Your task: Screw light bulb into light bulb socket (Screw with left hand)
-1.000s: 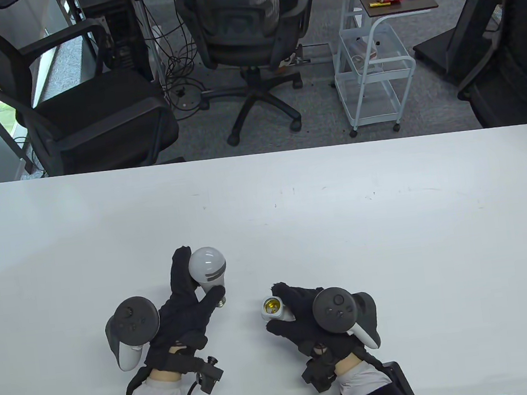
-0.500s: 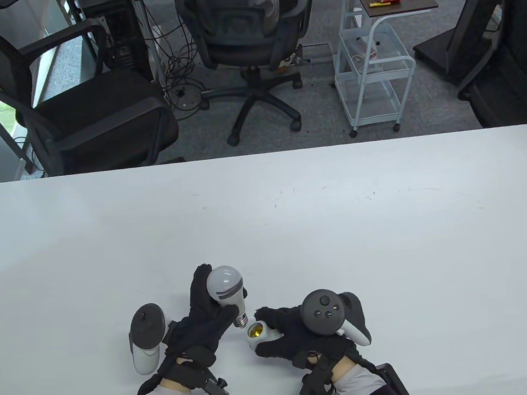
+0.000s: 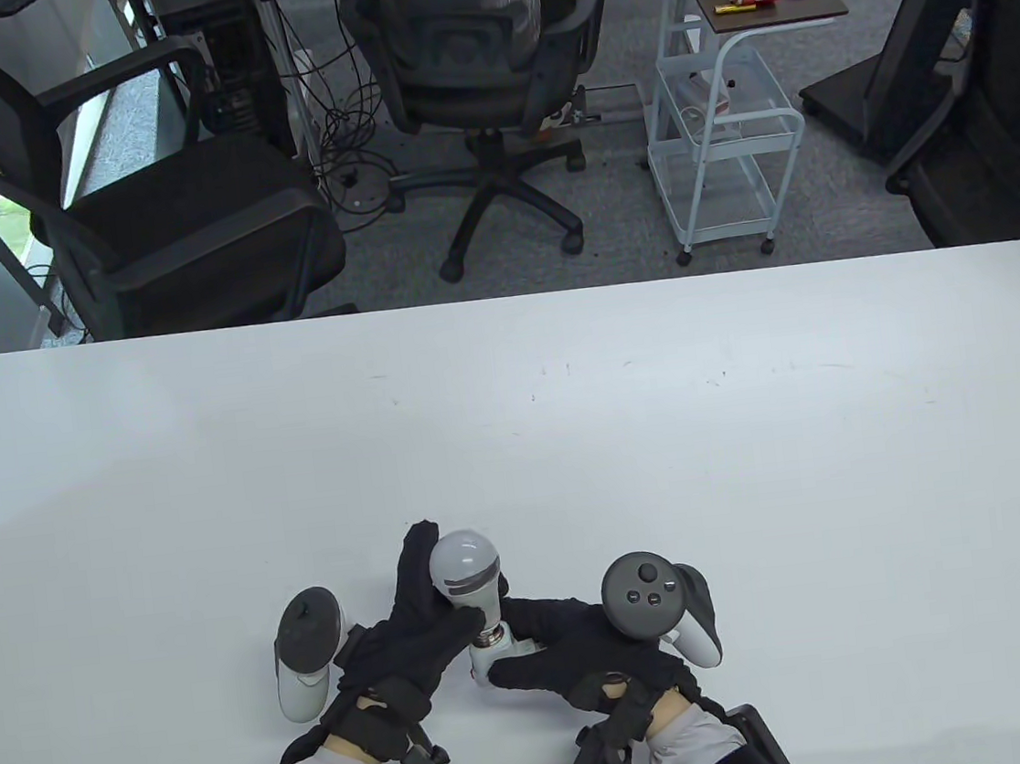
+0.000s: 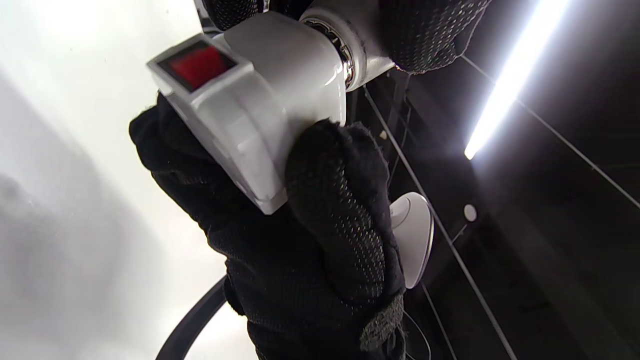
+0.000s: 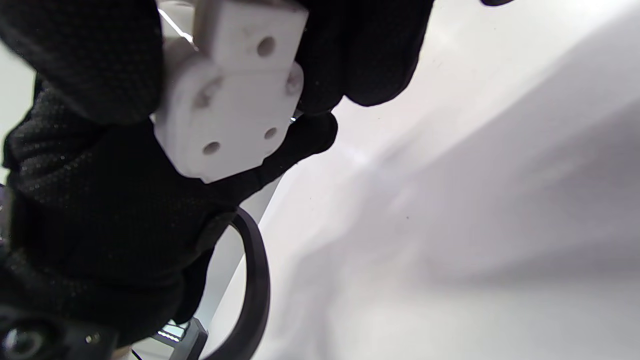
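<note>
A white light bulb (image 3: 465, 571) stands base-down with its metal screw base set in the mouth of the white socket (image 3: 493, 652). My left hand (image 3: 425, 608) grips the bulb's lower body, above the table's near edge. My right hand (image 3: 541, 650) holds the socket from the right. In the left wrist view the socket (image 4: 260, 115) shows a red square switch, with the bulb's metal thread (image 4: 340, 45) at its mouth. In the right wrist view the socket's flat base (image 5: 230, 110) with screw holes faces the camera, gripped between my fingers.
The white table (image 3: 569, 412) stretches wide beyond the hands. Office chairs (image 3: 472, 46) and a wheeled cart (image 3: 717, 101) stand on the floor past the table's far edge.
Both hands moved toward each other. The bulb travelled right and tipped upright; the socket moved left. The bulb's base now sits in the socket's mouth, where before they were apart.
</note>
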A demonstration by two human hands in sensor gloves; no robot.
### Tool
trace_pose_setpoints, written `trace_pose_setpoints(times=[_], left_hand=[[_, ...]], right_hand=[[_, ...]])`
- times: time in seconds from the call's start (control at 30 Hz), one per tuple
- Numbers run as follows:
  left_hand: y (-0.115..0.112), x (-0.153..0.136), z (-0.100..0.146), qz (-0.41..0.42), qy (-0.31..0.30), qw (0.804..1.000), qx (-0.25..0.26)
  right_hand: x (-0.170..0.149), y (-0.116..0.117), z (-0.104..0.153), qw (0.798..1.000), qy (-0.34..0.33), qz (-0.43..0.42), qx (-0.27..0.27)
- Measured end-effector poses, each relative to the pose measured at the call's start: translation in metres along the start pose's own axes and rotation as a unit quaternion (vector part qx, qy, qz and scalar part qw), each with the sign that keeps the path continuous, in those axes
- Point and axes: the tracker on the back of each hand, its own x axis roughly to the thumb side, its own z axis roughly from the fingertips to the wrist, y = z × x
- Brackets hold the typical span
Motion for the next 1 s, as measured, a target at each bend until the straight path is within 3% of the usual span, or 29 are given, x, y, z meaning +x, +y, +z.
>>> trace_pose_setpoints(times=[0.37, 0.63, 0.8, 1.0], left_hand=[[0.010, -0.006, 0.005, 0.090, -0.025, 0.996, -0.001], [0.028, -0.003, 0.015, 0.018, 0.030, 0.995, 0.091], [0.026, 0.001, 0.013, -0.042, 0.059, 0.994, 0.082], [0.024, 0.000, 0.011, -0.017, 0.024, 0.998, 0.054]], right_hand=[[0.003, 0.000, 0.002, 1.000, -0.009, 0.022, -0.020], [0.003, 0.005, -0.001, 0.996, 0.017, 0.087, 0.013], [0.001, 0.006, -0.001, 0.994, 0.026, 0.099, 0.024], [-0.002, 0.005, -0.002, 0.993, 0.036, 0.110, 0.030]])
